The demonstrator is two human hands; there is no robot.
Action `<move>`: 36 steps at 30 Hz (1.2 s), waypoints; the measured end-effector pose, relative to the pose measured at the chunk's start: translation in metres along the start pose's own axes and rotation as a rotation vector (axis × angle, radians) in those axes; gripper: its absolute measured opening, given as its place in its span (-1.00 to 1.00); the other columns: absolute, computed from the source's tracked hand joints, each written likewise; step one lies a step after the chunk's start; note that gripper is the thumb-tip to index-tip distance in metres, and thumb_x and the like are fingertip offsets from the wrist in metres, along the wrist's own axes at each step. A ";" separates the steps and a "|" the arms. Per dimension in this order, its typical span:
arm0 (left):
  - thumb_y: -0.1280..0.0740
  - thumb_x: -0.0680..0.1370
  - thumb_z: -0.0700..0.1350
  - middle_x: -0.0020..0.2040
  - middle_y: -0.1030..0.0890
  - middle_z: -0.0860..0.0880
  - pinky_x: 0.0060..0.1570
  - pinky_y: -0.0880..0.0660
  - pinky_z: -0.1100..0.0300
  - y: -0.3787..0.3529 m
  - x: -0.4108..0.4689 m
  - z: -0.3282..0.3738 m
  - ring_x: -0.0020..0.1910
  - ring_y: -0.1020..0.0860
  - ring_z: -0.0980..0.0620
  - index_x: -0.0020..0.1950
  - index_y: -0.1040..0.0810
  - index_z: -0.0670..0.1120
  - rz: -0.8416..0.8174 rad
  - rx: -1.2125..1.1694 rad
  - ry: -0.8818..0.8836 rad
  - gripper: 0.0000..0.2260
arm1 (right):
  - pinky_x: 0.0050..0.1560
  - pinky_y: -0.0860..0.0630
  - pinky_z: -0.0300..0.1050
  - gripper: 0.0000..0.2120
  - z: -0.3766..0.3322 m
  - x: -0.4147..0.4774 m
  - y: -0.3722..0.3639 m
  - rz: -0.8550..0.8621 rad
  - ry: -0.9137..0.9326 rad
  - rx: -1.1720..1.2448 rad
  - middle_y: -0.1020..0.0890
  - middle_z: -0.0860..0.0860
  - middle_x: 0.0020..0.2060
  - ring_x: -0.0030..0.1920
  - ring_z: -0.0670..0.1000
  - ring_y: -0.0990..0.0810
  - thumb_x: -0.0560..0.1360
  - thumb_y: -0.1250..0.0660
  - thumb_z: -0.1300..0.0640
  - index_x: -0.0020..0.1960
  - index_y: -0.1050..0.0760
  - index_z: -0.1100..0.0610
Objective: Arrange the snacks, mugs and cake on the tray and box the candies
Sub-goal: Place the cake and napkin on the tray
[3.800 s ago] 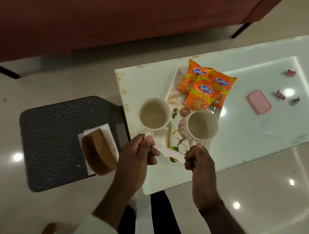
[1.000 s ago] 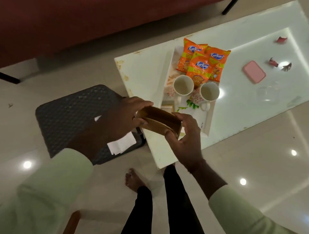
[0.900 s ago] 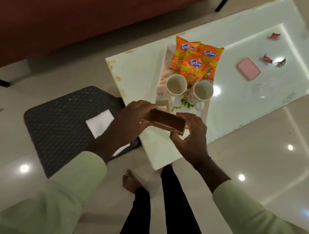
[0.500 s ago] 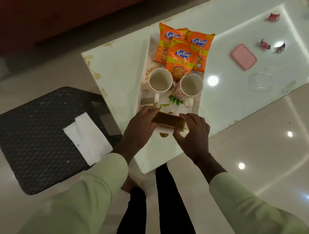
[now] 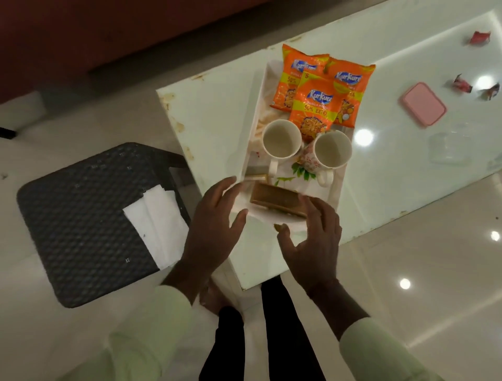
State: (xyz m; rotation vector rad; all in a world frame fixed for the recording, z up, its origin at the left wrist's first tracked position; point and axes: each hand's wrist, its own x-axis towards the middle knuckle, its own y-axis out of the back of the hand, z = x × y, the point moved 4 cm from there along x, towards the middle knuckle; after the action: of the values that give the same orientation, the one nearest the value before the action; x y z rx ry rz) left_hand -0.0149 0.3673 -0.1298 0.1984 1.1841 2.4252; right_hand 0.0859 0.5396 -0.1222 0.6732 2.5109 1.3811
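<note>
A brown cake (image 5: 277, 200) lies on the near end of the white floral tray (image 5: 336, 187). Behind it stand two empty mugs, a plain one (image 5: 281, 138) and a floral one (image 5: 332, 152). Three orange snack packets (image 5: 316, 102) fill the tray's far end. My left hand (image 5: 214, 217) hovers open just left of the cake, apart from it. My right hand (image 5: 312, 239) is open just right of the cake, fingers spread. Wrapped candies (image 5: 271, 0) — see the red one (image 5: 479, 36) and two more (image 5: 461, 86) — lie at the table's far right. A pink lid (image 5: 423, 107) and a clear box (image 5: 451, 148) lie nearby.
The white glass table (image 5: 217, 114) stands over a glossy tiled floor. A dark woven stool (image 5: 81, 217) at the left carries a white napkin (image 5: 154, 223). A dark red sofa (image 5: 108, 32) runs along the back. My legs (image 5: 271, 340) stand at the table's near corner.
Both hands carried the cake from the stool's napkin to the tray's near end, set it down, and have now let go, fingers spread apart.
</note>
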 end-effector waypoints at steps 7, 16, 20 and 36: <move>-0.25 0.58 0.13 0.55 -0.26 -0.11 0.45 -0.12 0.17 0.062 -0.045 -0.072 0.51 -0.24 -0.05 0.52 -0.24 -0.06 0.248 0.145 0.257 -0.43 | 0.43 -0.25 0.03 -0.33 -0.094 -0.036 -0.056 -0.148 0.024 0.159 -0.26 0.09 0.53 0.52 0.08 -0.23 0.49 -0.32 -0.10 0.53 -0.21 0.05; -0.45 0.48 0.07 0.47 -0.34 -0.15 0.40 -0.34 -0.04 0.068 -0.086 -0.136 0.44 -0.33 -0.12 0.52 -0.23 -0.09 0.300 0.009 0.776 -0.29 | 0.50 -0.13 0.19 -0.30 -0.153 -0.082 -0.135 -0.483 -0.146 0.147 0.09 0.00 0.62 0.60 0.07 0.01 0.59 -0.19 -0.17 0.61 0.06 -0.06; -0.48 0.46 0.04 0.46 -0.36 -0.11 0.32 -0.46 -0.12 0.052 -0.091 -0.149 0.41 -0.40 -0.12 0.52 -0.20 -0.05 0.276 -0.211 0.900 -0.27 | 0.53 -0.12 0.18 -0.38 -0.151 -0.094 -0.152 -0.540 -0.286 0.225 -0.08 0.01 0.60 0.58 0.05 -0.06 0.62 -0.14 -0.15 0.60 -0.01 -0.07; -0.32 0.56 -0.12 0.02 -0.67 -0.02 -0.04 -0.58 0.04 0.056 -0.096 -0.119 0.05 -0.63 -0.09 0.03 -0.57 0.03 0.160 -1.123 1.042 -0.91 | 0.10 -0.56 -0.28 -0.68 -0.169 -0.072 -0.095 -0.183 -0.523 0.490 -0.62 -0.11 0.13 0.11 -0.11 -0.56 0.51 -0.31 0.16 0.25 -0.55 -0.02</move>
State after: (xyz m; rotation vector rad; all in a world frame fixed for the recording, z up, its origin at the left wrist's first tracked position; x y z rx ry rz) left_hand 0.0170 0.2096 -0.1551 -1.4492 -0.1350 2.9485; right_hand 0.0572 0.3351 -0.1134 0.7425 2.3890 0.4382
